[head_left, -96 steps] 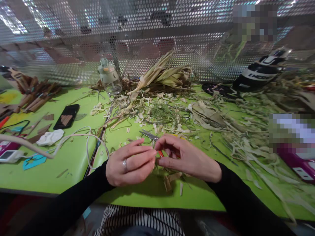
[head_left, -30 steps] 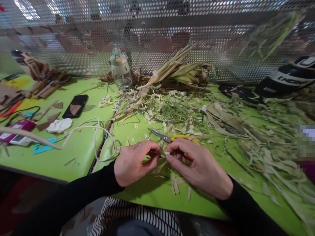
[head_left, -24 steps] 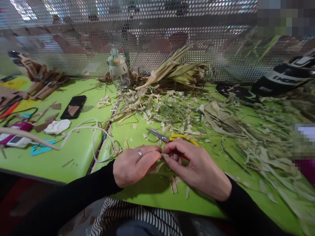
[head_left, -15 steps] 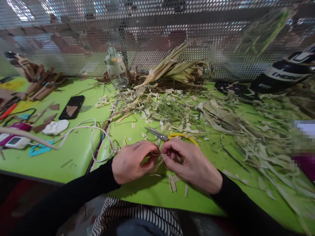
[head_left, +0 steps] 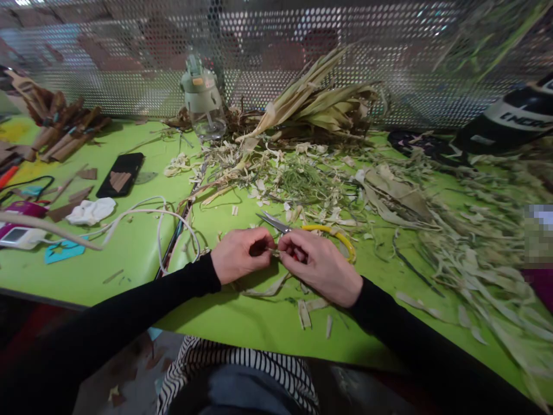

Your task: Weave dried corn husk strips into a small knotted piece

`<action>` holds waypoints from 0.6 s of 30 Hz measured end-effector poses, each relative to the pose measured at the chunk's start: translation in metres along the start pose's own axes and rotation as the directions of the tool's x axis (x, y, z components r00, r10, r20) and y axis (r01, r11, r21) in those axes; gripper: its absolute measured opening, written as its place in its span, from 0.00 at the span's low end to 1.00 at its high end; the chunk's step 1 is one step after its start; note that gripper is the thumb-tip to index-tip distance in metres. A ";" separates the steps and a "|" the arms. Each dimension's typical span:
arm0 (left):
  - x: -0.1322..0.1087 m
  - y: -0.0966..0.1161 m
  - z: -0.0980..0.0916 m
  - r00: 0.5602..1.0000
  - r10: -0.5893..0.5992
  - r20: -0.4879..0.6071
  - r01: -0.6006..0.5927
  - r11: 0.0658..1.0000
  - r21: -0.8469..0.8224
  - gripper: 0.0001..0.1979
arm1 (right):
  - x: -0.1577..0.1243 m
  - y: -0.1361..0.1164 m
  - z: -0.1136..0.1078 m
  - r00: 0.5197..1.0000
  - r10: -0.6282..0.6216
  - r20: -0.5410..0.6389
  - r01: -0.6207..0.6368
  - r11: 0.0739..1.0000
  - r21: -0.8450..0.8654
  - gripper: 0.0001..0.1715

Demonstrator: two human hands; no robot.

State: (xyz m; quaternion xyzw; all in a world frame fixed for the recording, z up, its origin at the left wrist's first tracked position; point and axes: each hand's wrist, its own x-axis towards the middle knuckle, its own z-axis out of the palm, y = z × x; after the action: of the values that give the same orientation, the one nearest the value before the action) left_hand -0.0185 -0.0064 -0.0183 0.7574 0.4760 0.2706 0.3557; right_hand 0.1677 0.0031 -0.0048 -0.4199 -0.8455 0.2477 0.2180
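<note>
My left hand (head_left: 237,255) and my right hand (head_left: 320,266) are fingertip to fingertip over the green table. Both are pinched on a thin pale strip of dried plant leaf (head_left: 275,252), stretched across the small gap between them. Its ends are hidden by my fingers. A longer pale leaf strip (head_left: 268,288) hangs or lies just below them; I cannot tell whether it is the same piece. Scissors with yellow handles (head_left: 332,230) lie open right behind my right hand, partly covered by it. Short leaf scraps (head_left: 305,315) rest nearer my lap.
Shredded husk and green fibres (head_left: 302,181) cover the table beyond my hands, with a dried leaf bundle (head_left: 311,104) and a clear bottle (head_left: 205,109) behind. Long strips (head_left: 466,271) spread right. A phone (head_left: 121,174), white cable (head_left: 142,208) and brown cardboard rolls (head_left: 60,129) are left.
My hands have moved slightly away from me and closer together, the strip now showing between the fingertips. The pale strip below them shows more. The view has tilted down a little.
</note>
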 end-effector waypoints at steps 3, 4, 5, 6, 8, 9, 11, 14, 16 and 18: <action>0.000 -0.002 0.001 1.000 0.007 0.006 -0.007 1.000 0.011 0.03 | -0.002 0.000 0.003 0.999 -0.032 -0.023 0.032 0.999 -0.025 0.04; 0.000 -0.003 0.001 1.000 0.011 0.006 -0.011 1.000 0.018 0.02 | -0.002 0.000 0.004 0.999 -0.046 -0.029 0.046 0.998 -0.032 0.04; 0.001 -0.004 0.000 1.000 0.012 0.007 -0.012 1.000 0.021 0.02 | -0.002 0.000 0.005 0.997 -0.063 -0.033 0.061 0.997 -0.040 0.04; 0.002 -0.004 0.000 1.000 0.009 0.010 -0.009 1.000 0.023 0.02 | -0.002 0.001 0.005 0.996 -0.080 -0.035 0.079 0.996 -0.048 0.04; 0.005 -0.005 -0.001 1.000 -0.002 0.025 0.002 1.000 0.029 0.02 | -0.001 0.003 0.006 0.993 -0.115 -0.039 0.112 0.991 -0.067 0.05; 0.007 -0.005 -0.002 0.999 -0.006 0.034 0.004 0.999 0.033 0.02 | 0.000 0.005 0.005 0.991 -0.130 -0.041 0.127 0.989 -0.075 0.05; 0.010 -0.004 -0.003 0.999 -0.009 0.054 0.007 0.999 0.044 0.02 | 0.000 0.008 0.005 0.987 -0.155 -0.048 0.150 0.985 -0.086 0.04; 0.013 -0.003 -0.002 0.998 0.000 0.067 -0.004 0.999 0.053 0.02 | 0.000 0.012 0.004 0.982 -0.183 -0.048 0.178 0.980 -0.094 0.05; 0.015 -0.006 -0.002 0.997 0.038 0.073 -0.042 0.998 0.055 0.02 | -0.001 0.013 0.005 0.979 -0.199 -0.036 0.194 0.976 -0.100 0.06; 0.015 -0.010 -0.003 0.991 0.098 0.093 -0.101 0.995 0.028 0.02 | -0.001 0.012 0.005 0.979 -0.202 -0.029 0.197 0.974 -0.109 0.07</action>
State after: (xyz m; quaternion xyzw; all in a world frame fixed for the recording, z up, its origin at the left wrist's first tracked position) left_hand -0.0199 0.0111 -0.0233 0.7974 0.4253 0.2452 0.3510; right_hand 0.1726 0.0068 -0.0161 -0.3487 -0.8907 0.1710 0.2361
